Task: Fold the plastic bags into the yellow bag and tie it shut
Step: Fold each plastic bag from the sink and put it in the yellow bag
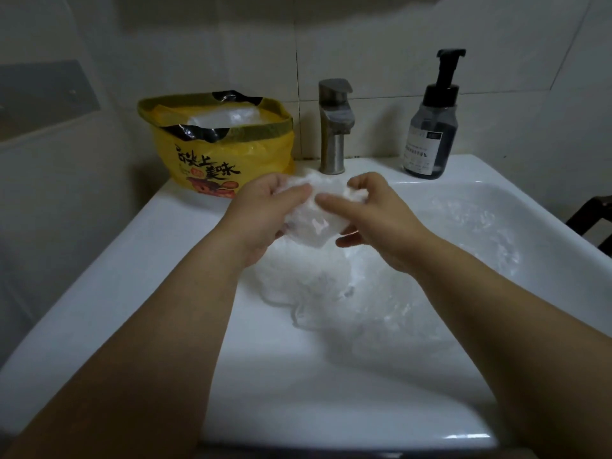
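A yellow bag [228,160] with red print stands open on the sink's back left corner, with clear and black plastic showing in its mouth. Over the basin, my left hand [261,210] and my right hand [377,217] both grip one crumpled white plastic bag [314,223] between them. The left fingers curl over its top left; the right thumb and fingers pinch its right side. More clear plastic bags [381,293] lie loose in the basin below, spreading to the right.
A white sink [132,260] fills the lower view. A steel faucet [334,127] stands at the back centre, a dark pump bottle [430,134] at the back right. Tiled wall lies behind. A dark chair edge [592,220] shows at the right.
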`<state>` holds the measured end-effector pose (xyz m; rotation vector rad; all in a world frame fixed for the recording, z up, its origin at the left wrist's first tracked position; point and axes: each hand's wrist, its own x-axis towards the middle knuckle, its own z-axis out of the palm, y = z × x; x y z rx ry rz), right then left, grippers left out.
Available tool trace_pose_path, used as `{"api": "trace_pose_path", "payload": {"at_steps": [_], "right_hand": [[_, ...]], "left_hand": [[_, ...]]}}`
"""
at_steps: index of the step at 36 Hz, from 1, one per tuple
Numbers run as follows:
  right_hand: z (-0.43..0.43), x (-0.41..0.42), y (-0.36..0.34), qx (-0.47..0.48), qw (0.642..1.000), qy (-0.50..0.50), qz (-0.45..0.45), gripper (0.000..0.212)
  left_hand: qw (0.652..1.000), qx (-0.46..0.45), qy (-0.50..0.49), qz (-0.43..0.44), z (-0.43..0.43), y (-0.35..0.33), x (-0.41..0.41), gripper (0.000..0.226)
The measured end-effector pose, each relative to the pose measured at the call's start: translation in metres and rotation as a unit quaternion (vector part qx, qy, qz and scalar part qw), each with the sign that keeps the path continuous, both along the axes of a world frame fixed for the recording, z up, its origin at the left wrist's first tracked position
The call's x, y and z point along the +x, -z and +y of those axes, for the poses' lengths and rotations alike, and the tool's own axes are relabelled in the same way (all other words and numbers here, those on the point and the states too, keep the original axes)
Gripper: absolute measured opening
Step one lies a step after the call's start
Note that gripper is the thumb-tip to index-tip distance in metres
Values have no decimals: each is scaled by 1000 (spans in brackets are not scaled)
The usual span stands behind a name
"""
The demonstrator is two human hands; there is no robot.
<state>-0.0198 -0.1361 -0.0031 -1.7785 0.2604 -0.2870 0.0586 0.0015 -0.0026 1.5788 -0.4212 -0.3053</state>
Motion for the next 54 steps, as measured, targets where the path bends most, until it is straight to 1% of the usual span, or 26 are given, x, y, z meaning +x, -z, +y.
{"api": "trace_pose_path", "payload": {"at_steps": [1, 2, 3, 4, 6, 7, 9, 11, 15, 18, 20, 23, 27, 31, 34, 37, 41, 43, 45, 46, 48, 50, 52, 54], "right_hand": [[-1, 0, -1, 88, 996, -7, 14, 72], [-3, 1, -1, 154, 987, -24, 30, 85], [-3, 2, 0, 199, 978, -50, 46, 89], [-2, 1, 1, 225, 970, -78, 58, 81], [4, 0, 2, 237, 965, -97, 57, 41], [5, 1, 2, 245, 964, -90, 41, 30], [5, 1, 1, 274, 959, -75, 4, 18], [0, 1, -4, 292, 954, -63, -18, 13], [-12, -1, -8, 285, 954, -93, -12, 16], [-17, -2, -11, 298, 948, -116, -2, 17], [-19, -3, -13, 299, 946, -125, -4, 18], [-23, -5, -16, 297, 945, -138, -8, 26], [-25, -8, -17, 309, 936, -171, 10, 28], [-27, -8, -18, 308, 936, -169, 12, 30], [-28, -7, -17, 300, 940, -164, 13, 31], [-28, -8, -17, 299, 941, -158, 12, 30], [-27, -8, -19, 316, 937, -147, 10, 25], [-26, -9, -20, 299, 943, -142, 7, 27], [-25, -8, -19, 245, 961, -129, 3, 29], [-24, -8, -18, 212, 970, -119, 1, 23], [-22, -7, -15, 180, 978, -103, 2, 6], [-22, -6, -14, 173, 980, -102, 10, 22], [-24, -6, -14, 174, 980, -97, 19, 37], [-25, -7, -16, 186, 977, -101, 32, 40]], "left_hand": [[1000, -23, -5, 12, -1, -1, 0, 11], [999, -42, -10, 25, -1, -1, 1, 11], [997, -58, -15, 37, -2, -1, 2, 13], [996, -72, -18, 47, -3, -1, 1, 17], [993, -92, -12, 71, -5, -1, -1, 31], [992, -97, -7, 81, -6, -1, -1, 35], [989, -108, -1, 96, -5, -2, -1, 38], [987, -118, 8, 105, -4, -3, 1, 38], [990, -94, 39, 99, 2, -5, 3, 28], [988, -86, 83, 93, 7, -8, 2, 21], [986, -89, 104, 93, 10, -9, 1, 21], [984, -89, 121, 99, 12, -11, 0, 27], [985, -89, 112, 101, 13, -12, 0, 25], [984, -44, 137, 109, 15, -11, -3, 21], [979, -21, 156, 130, 17, -13, -5, 20], [978, -43, 151, 139, 17, -14, -4, 24], [980, -70, 135, 126, 15, -15, -5, 26], [978, -84, 134, 134, 15, -16, -4, 32], [976, -99, 125, 148, 15, -16, -4, 38], [979, -95, 113, 140, 14, -16, -4, 37], [991, -50, 83, 89, 12, -13, -4, 24], [998, 1, 61, 28, 10, -9, -4, 9], [999, 9, 52, 3, 9, -6, -3, 13], [998, -13, 59, 9, 10, -8, -4, 21]]}}
